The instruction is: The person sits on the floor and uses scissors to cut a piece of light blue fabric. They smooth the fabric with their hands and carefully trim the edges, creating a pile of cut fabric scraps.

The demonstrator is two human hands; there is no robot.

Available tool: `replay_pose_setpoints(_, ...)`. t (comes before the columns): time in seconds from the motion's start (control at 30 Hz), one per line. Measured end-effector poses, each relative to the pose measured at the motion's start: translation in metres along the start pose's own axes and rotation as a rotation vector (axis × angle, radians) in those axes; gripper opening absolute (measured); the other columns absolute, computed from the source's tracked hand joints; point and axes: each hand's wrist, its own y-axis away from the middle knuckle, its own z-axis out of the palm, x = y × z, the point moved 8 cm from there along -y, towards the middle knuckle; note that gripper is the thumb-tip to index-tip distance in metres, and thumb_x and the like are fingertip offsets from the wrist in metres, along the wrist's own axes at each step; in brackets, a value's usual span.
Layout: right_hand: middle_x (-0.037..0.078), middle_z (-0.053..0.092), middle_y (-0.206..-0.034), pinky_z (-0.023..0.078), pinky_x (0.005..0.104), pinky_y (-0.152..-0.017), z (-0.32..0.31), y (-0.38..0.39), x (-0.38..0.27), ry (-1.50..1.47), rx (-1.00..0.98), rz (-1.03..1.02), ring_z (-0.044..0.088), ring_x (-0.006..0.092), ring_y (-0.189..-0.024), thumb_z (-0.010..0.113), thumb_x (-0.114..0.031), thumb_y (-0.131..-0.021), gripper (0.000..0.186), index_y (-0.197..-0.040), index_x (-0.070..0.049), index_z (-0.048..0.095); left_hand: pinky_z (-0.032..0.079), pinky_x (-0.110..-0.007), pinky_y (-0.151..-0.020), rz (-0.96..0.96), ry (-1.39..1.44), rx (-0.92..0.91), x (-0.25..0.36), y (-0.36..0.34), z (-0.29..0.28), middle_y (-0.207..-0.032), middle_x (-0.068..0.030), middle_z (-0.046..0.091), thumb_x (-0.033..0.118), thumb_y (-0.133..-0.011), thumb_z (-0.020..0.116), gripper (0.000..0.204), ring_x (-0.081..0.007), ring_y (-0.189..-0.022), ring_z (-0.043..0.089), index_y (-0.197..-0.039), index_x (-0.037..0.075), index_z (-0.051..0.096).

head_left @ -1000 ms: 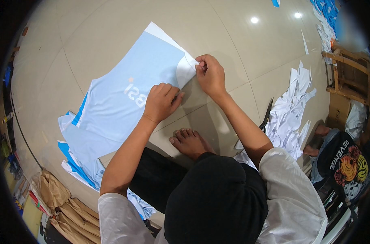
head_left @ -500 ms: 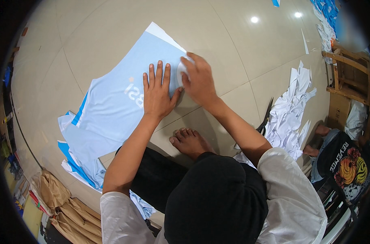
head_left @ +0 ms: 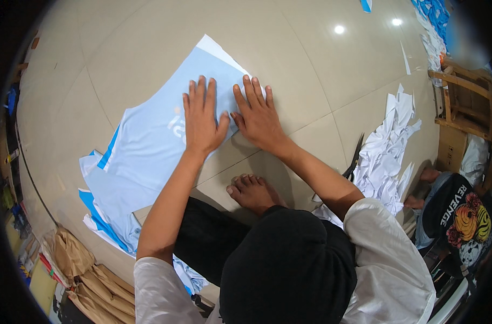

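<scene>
A light blue cut fabric piece (head_left: 154, 129) with a white edge strip at its far side and faint pale printing lies spread on the tiled floor. My left hand (head_left: 204, 119) rests flat on it, fingers stretched forward, partly covering the print. Beside it, my right hand (head_left: 259, 119) lies flat with fingers apart on the fabric's right edge. Neither hand grips anything. More blue and white fabric (head_left: 103, 221) lies in layers at the near left, close to my knee.
On the right lie a heap of white fabric scraps (head_left: 383, 151) and black scissors (head_left: 356, 156). Beyond them stand a wooden stool (head_left: 462, 102) and a cardboard box (head_left: 451, 147); another person in a printed black shirt (head_left: 462, 216) sits there. Brown paper or cloth (head_left: 89, 270) fills the near left.
My right hand has come down from a curled, blurred pose over the lifted fabric edge and now lies flat. My left hand has shifted slightly left and forward.
</scene>
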Motion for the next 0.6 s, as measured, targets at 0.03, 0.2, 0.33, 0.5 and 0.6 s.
replay_pose_setpoints(0.03, 0.023, 0.028, -0.181, 0.014, 0.0663, -0.134, -0.001, 0.001, -0.004, 0.025, -0.013, -0.008, 0.023, 0.0426, -0.169, 0.06, -0.039, -0.111, 0.07, -0.169, -0.004, 0.041, 0.014, -0.069, -0.133, -0.011, -0.062, 0.045, -0.008, -0.009, -0.002, -0.179, -0.0274, 0.029, 0.032, -0.104, 0.063, 0.079, -0.0515, -0.168, 0.017, -0.172, 0.002, 0.037)
replay_pose_setpoints(0.2, 0.024, 0.026, -0.181, 0.013, 0.0695, -0.133, 0.008, 0.025, -0.022, 0.052, -0.062, -0.066, 0.022, 0.0431, -0.169, 0.061, -0.045, -0.109, 0.077, -0.171, -0.005, 0.039, 0.013, -0.07, -0.133, -0.049, -0.214, 0.053, -0.026, -0.037, 0.006, -0.181, -0.0239, 0.028, 0.05, -0.109, 0.058, 0.081, -0.0511, -0.168, 0.018, -0.174, 0.008, 0.036)
replay_pose_setpoints(0.33, 0.027, 0.027, -0.18, 0.013, 0.072, -0.132, 0.013, 0.04, -0.02, 0.036, -0.062, -0.02, 0.02, 0.0456, -0.169, 0.061, -0.049, -0.109, 0.08, -0.17, -0.002, 0.039, 0.014, -0.07, -0.133, -0.05, -0.243, 0.074, -0.024, -0.037, 0.007, -0.181, -0.0239, 0.028, 0.051, -0.11, 0.057, 0.081, -0.0512, -0.168, 0.018, -0.175, 0.01, 0.034)
replay_pose_setpoints(0.5, 0.032, 0.024, -0.179, 0.009, 0.0756, -0.13, 0.013, 0.044, -0.018, 0.036, -0.08, 0.045, 0.014, 0.0498, -0.169, 0.06, -0.051, -0.109, 0.085, -0.17, 0.002, 0.037, 0.013, -0.07, -0.133, -0.045, -0.24, 0.085, -0.024, -0.037, 0.006, -0.181, -0.0241, 0.028, 0.052, -0.11, 0.056, 0.08, -0.0514, -0.168, 0.018, -0.175, 0.011, 0.034)
replay_pose_setpoints(0.6, 0.034, 0.022, -0.18, 0.008, 0.078, -0.129, 0.013, 0.049, -0.019, 0.038, -0.084, 0.072, 0.014, 0.0523, -0.169, 0.061, -0.052, -0.108, 0.087, -0.169, 0.004, 0.036, 0.013, -0.07, -0.133, -0.042, -0.233, 0.091, -0.025, -0.038, 0.006, -0.181, -0.0243, 0.028, 0.052, -0.11, 0.057, 0.08, -0.0518, -0.167, 0.018, -0.175, 0.011, 0.035)
